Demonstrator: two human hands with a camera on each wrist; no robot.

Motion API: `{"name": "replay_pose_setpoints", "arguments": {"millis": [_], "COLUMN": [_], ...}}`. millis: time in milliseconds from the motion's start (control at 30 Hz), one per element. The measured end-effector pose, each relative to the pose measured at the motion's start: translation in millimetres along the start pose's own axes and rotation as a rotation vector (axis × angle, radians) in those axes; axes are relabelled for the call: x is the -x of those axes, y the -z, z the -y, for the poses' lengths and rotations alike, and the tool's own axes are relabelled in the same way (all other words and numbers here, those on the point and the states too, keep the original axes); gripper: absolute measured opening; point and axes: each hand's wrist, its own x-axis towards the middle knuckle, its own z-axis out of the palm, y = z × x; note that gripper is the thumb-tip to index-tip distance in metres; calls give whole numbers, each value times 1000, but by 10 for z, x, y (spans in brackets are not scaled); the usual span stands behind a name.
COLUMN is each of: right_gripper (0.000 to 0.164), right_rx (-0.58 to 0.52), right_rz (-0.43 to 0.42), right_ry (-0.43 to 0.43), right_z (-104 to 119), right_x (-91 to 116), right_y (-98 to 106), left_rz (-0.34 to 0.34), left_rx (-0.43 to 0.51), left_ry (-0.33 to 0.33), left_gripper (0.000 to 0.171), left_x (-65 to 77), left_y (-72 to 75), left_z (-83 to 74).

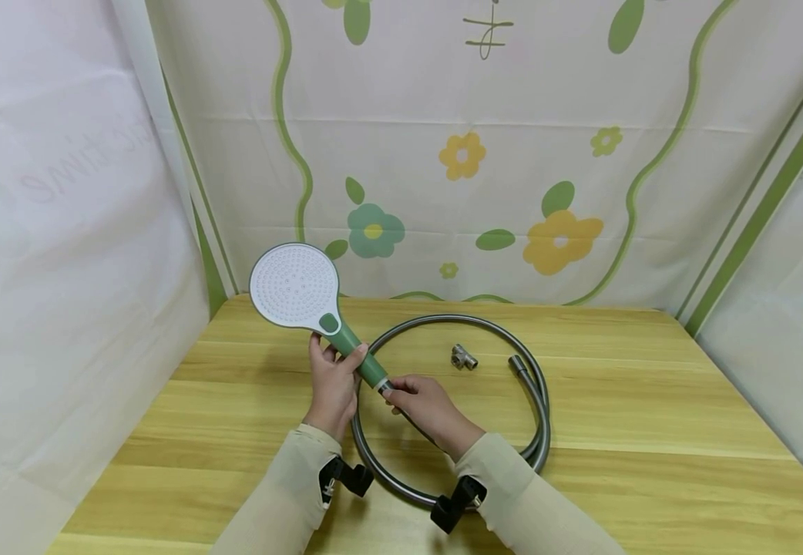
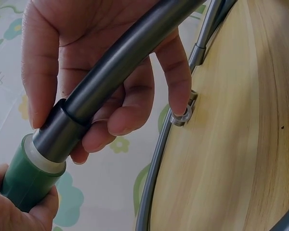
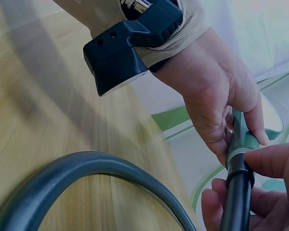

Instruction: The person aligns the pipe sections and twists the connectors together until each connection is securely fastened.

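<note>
My left hand (image 1: 334, 383) grips the green handle of a shower head (image 1: 295, 287), whose round white spray face is turned toward me and leans up to the left. At the handle's lower end, my right hand (image 1: 429, 405) pinches the dark collar of a grey shower hose (image 1: 451, 318). In the left wrist view the hose collar (image 2: 58, 130) meets a white ring at the end of the green handle (image 2: 29, 175); whether the thread is fully engaged is hidden. Thumb and fingers of the right hand (image 3: 269, 183) lie around this collar in the right wrist view.
The hose lies in a wide loop on the wooden table (image 1: 637, 416), its other end fitting (image 1: 516, 365) pointing up at the right. A small metal tee-shaped connector (image 1: 464, 357) lies inside the loop. Printed cloth walls (image 1: 388, 169) stand behind and at both sides.
</note>
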Motion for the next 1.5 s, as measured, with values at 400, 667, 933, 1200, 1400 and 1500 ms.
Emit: {"name": "replay_pose_setpoints", "arguments": {"millis": [400,667,933,1200,1400,1500], "right_gripper": [49,46,30,23,23,24], "right_rx": [86,122,138,124,117,103], "right_rz": [-46,-77,-92,-85,-79,-77], "right_ry": [48,95,142,153,140,128], "right_z": [4,-21,-32,-45,-10,15], "right_x": [14,23,20,3,13,25], "right_y": [-22,-31,-37,-40,-42,-45], "left_rz": [5,3,2,-7,-13,-14], "left_rx": [-9,-9,-6,-15,-17,-11], "left_ry": [-4,3,0,15,21,23], "left_gripper": [85,86,85,87,87,87], "left_x": [2,10,0,-9,-9,-11], "left_y": [6,8,10,8,5,5], "left_z": [6,0,2,-2,-10,-15]}}
